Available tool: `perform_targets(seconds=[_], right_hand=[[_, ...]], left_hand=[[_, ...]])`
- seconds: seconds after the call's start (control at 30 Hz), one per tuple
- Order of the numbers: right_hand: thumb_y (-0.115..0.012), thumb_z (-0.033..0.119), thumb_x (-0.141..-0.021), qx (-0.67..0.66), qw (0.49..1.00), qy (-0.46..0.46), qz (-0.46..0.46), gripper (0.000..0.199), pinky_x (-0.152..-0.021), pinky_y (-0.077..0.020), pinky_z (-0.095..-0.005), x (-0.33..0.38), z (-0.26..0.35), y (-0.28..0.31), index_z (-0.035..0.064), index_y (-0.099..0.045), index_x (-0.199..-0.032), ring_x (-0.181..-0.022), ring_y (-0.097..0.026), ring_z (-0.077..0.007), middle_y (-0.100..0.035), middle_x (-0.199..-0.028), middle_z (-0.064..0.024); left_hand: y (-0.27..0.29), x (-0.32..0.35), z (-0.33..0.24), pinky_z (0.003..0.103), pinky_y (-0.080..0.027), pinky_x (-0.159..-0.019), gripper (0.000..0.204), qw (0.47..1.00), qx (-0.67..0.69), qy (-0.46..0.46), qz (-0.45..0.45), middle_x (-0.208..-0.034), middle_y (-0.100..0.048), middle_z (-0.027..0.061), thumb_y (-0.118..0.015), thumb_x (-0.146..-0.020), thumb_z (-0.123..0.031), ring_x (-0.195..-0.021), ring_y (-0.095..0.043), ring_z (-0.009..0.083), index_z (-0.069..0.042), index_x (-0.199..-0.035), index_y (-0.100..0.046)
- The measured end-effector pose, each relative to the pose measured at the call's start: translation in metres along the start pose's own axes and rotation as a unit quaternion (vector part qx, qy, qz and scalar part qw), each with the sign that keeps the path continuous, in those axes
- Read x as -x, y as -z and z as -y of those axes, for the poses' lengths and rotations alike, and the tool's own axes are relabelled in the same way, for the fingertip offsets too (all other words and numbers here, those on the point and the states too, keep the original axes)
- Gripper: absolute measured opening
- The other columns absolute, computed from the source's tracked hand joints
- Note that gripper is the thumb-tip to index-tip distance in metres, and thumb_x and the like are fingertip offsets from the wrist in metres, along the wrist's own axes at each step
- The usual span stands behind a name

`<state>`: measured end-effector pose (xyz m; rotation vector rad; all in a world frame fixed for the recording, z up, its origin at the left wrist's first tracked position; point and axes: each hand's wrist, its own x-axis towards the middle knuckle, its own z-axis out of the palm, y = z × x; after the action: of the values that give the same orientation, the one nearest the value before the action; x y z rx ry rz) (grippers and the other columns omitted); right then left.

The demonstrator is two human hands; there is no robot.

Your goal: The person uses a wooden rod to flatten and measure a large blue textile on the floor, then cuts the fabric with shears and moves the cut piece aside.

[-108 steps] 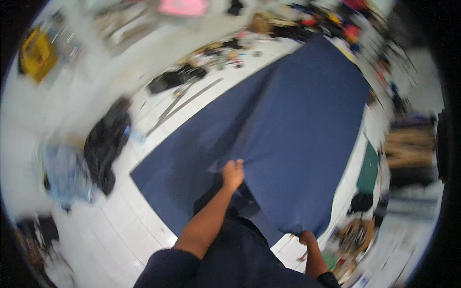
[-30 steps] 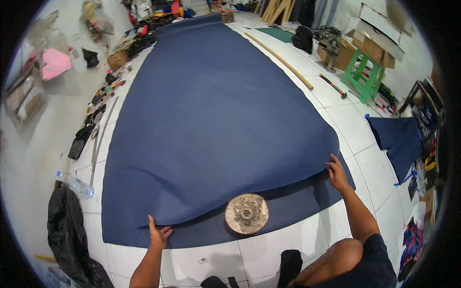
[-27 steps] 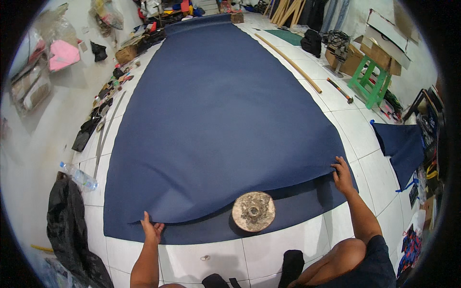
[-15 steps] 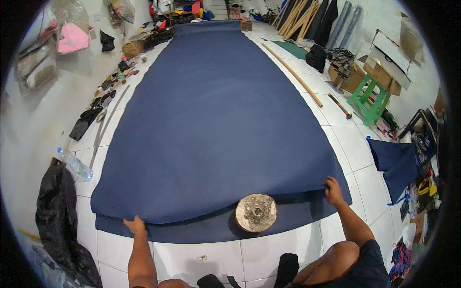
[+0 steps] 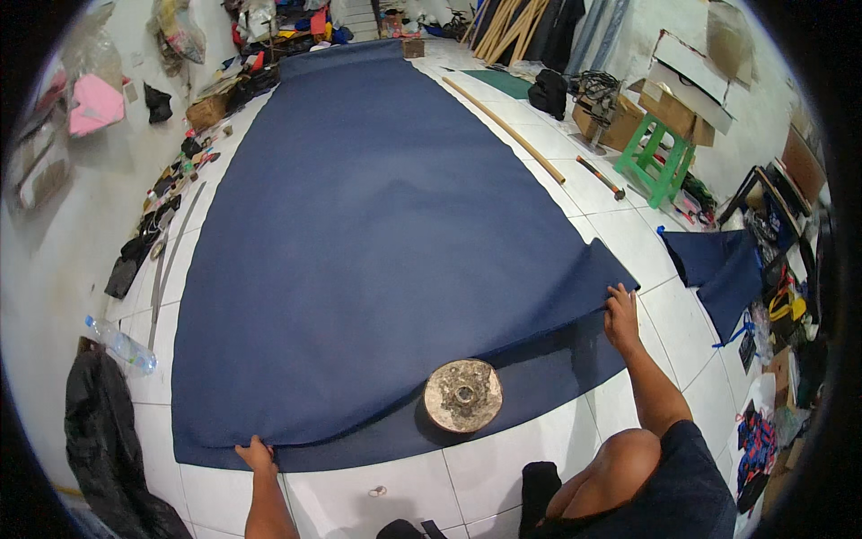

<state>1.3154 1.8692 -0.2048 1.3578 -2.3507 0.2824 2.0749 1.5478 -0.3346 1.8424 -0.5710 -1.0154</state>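
A long sheet of dark blue fabric [image 5: 359,225] runs away from me across the floor, its near end lying over a lower layer of the same colour [image 5: 548,368]. My left hand [image 5: 257,455] is closed on the near left edge of the upper sheet, low against the bottom layer. At the right, my right hand [image 5: 620,314] grips the upper sheet's edge near its corner, which is raised and folded up off the layer beneath. Between the hands, a round, stained, pale disc-shaped weight [image 5: 462,396] rests on the lower layer, touching or close to the upper sheet's edge.
White floor tiles [image 5: 498,467] surround the fabric. A plastic bottle [image 5: 121,344] and a black bundle [image 5: 112,431] lie at the left. Rightward are a wooden pole [image 5: 503,128], a hammer [image 5: 600,178], a green stool [image 5: 654,162] and a blue fabric piece [image 5: 718,274].
My right hand has lifted the sheet's right corner higher and farther from me. The left hand has brought its edge nearer the lower layer's front edge. The whole view has turned slightly.
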Motion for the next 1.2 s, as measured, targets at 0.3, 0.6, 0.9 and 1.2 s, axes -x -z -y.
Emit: perform_targets(seconds=[0.3,0.6,0.9,1.2], right_hand=[[-0.075,0.034,-0.079,-0.076,0.955,0.030,0.286,0.054,-0.097,-0.0485,-0.0481,-0.002,0.122,0.035,0.0093,-0.059,-0.124,-0.118,-0.055,-0.0391,-0.056,-0.125,-0.0193],[-0.054,0.056,-0.092,-0.175,0.876,0.302,0.334,0.058,-0.074,-0.0543,-0.0523,0.005,0.278,0.055,0.0079,-0.056,-0.124,-0.083,-0.069,-0.0394,-0.069,-0.086,-0.0213],[-0.067,0.038,-0.086,-0.203,0.852,0.434,0.209,0.033,-0.045,-0.0502,-0.0427,0.015,0.274,0.052,0.0080,-0.054,-0.089,-0.052,-0.064,-0.0317,-0.060,-0.057,-0.0112],[-0.064,0.038,-0.088,-0.290,0.809,0.375,0.348,0.034,-0.047,-0.0513,-0.0443,0.100,0.261,0.106,0.0055,-0.054,-0.089,-0.051,-0.063,-0.0342,-0.060,-0.056,-0.0154]], left_hand=[[-0.029,0.031,0.008,0.025,-0.045,-0.040,0.065,0.978,-0.004,0.110,0.179,-0.073,-0.051,0.0052,-0.059,-0.086,-0.064,-0.054,-0.056,0.0185,-0.005,-0.111,-0.046],[-0.080,0.087,0.031,0.032,-0.050,-0.052,0.051,0.910,-0.107,0.143,0.374,-0.073,-0.057,0.0070,-0.051,-0.097,-0.054,-0.062,-0.060,0.0217,-0.003,-0.096,-0.057],[-0.088,0.083,0.017,0.032,-0.052,-0.058,0.038,0.911,-0.072,0.171,0.368,-0.077,-0.060,0.0064,-0.047,-0.102,-0.042,-0.061,-0.058,0.0182,-0.005,-0.094,-0.057],[-0.086,0.101,0.032,0.031,-0.053,-0.055,0.030,0.923,-0.172,0.122,0.322,-0.078,-0.063,0.0079,-0.050,-0.101,-0.032,-0.060,-0.060,0.0170,-0.003,-0.099,-0.057]])
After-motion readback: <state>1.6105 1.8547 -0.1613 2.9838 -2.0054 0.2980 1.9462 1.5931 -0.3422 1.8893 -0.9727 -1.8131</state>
